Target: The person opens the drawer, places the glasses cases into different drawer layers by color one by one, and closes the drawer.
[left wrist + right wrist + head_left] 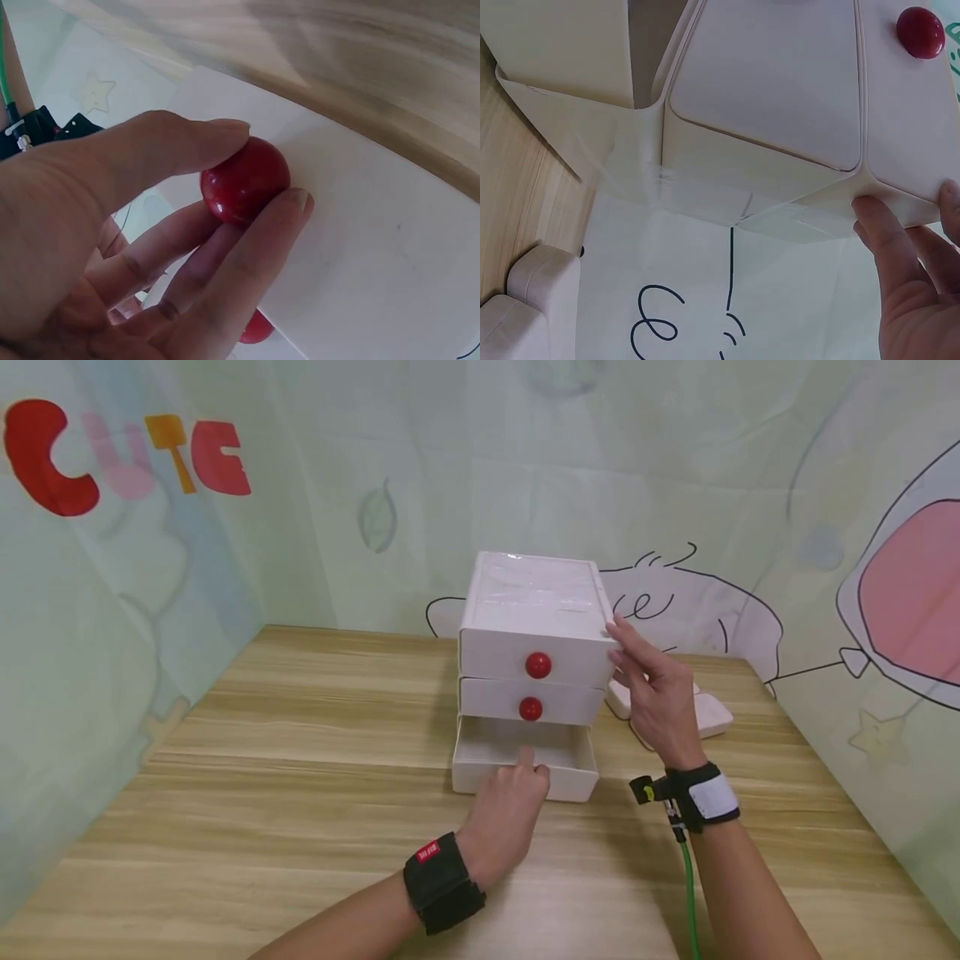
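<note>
A white drawer unit point(542, 597) with three stacked drawers stands on the table. The bottom drawer point(573, 783) is pulled out, and its visible inside is bare. My left hand point(504, 822) pinches that drawer's round red knob point(244, 182) between thumb and fingers; in the head view the hand hides the knob. The top drawer point(491, 656) and middle drawer point(487, 697) are closed, each with a red knob. With its fingertips, my right hand point(663, 702) touches the unit's upper right front corner, some at the side, some by the top edge.
Several white rounded blocks point(712, 714) lie on the wooden table point(300, 760) to the right of the unit, partly behind my right hand. A printed cloth wall point(322, 527) closes off the back and sides. A green cable point(688, 893) runs from the right wristband.
</note>
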`<state>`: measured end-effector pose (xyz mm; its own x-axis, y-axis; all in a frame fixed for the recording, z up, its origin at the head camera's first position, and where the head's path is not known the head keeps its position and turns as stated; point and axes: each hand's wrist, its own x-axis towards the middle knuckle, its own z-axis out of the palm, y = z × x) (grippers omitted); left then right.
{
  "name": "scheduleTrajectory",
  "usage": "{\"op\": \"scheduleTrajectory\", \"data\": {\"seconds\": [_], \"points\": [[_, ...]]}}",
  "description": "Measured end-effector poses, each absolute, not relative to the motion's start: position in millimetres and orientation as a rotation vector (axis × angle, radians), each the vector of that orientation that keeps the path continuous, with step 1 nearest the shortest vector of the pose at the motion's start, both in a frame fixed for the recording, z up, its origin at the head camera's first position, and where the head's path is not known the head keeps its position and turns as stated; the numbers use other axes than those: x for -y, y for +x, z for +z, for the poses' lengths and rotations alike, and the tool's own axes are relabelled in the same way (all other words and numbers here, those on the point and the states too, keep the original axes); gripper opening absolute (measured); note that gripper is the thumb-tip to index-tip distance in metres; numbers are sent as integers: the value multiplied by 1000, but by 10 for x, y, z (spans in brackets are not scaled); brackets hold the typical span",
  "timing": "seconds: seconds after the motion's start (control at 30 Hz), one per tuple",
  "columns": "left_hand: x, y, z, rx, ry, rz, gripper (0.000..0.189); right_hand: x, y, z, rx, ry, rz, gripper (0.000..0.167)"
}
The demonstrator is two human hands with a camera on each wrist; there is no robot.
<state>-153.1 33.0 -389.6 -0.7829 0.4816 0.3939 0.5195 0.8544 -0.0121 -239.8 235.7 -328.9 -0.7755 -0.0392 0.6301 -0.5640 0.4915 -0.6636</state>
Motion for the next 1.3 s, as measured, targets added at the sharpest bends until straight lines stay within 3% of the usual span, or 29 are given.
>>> {"op": "scheduleTrajectory", "data": {"seconds": [1.3], "points": [[-393, -1337, -3810, 2720, -774, -90, 16, -2365, -2421, -3297, 2128, 538, 1263, 41]]}}
